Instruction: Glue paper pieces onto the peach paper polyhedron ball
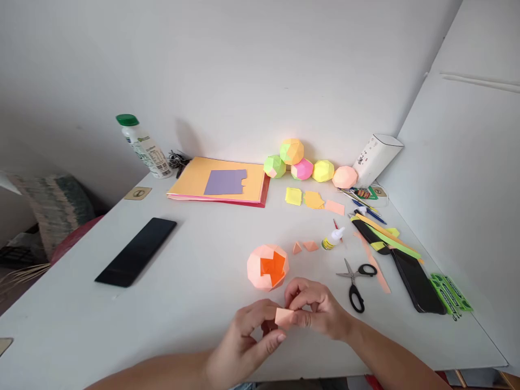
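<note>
A small peach paper piece (284, 318) is held between my two hands, close to the table's front edge. My right hand (314, 307) pinches its right side between thumb and fingers. My left hand (252, 335) has its curled fingers at the left edge of the piece, while the thumb stands a little apart below. Just beyond my hands sits a faceted peach paper ball (257, 266) with an opening that shows its orange inside. Two small folded peach pieces (311, 246) lie to the right of the ball, beside a small glue bottle (333, 238).
Black-handled scissors (356, 276) lie spread on the right, near paper strips and a dark phone (416, 281). Several finished paper balls (324, 170) line the wall. At left are a black tablet-like slab (138, 252), a paper stack (190, 179) and a white bottle (148, 151).
</note>
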The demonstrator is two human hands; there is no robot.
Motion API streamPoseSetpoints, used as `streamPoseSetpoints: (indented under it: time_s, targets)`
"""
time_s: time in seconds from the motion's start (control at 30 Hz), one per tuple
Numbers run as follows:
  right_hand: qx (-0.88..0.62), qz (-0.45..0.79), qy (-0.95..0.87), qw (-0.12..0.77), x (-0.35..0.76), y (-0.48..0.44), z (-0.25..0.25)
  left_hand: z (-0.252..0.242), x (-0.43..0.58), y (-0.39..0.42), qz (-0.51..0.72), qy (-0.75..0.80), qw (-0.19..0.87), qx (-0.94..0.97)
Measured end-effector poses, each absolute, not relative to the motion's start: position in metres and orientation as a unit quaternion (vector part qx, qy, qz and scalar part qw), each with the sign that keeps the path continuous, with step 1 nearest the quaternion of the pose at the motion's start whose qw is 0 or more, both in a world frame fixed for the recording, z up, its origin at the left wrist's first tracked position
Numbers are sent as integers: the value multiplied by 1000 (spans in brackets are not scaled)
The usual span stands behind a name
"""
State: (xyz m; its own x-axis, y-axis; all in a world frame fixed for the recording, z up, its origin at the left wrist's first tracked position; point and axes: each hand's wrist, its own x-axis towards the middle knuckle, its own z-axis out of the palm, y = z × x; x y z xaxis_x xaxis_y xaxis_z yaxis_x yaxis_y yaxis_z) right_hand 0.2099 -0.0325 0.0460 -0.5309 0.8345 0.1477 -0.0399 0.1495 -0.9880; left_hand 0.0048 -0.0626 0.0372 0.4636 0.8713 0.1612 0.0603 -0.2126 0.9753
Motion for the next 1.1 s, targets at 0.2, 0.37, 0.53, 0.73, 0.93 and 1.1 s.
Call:
streamPoseSetpoints:
  time_s: [0.2, 0.37, 0.53, 0.73, 0.93, 1.1]
  targets:
    - [-320, 525, -700, 362, 207, -34, 43, 32, 10, -60, 423, 376, 596, 570]
    - [-379, 287, -775, 417, 226, -22, 47, 32, 12, -61, 383, 363, 663, 530]
    - [-544, 30, -599, 586, 256, 4, 36, 36, 11, -58, 368, 345, 709, 493]
    - [-655, 87, -592, 461, 264, 21, 13, 31, 10, -60, 338, 318, 764, 448]
    - [-677, 207, -584, 396, 269, 33, -1, 32, 12, -58, 291, 273, 808, 433]
    - [-610, 222, -647, 399, 273, 26, 27, 36, 14, -53, 268, 252, 816, 446]
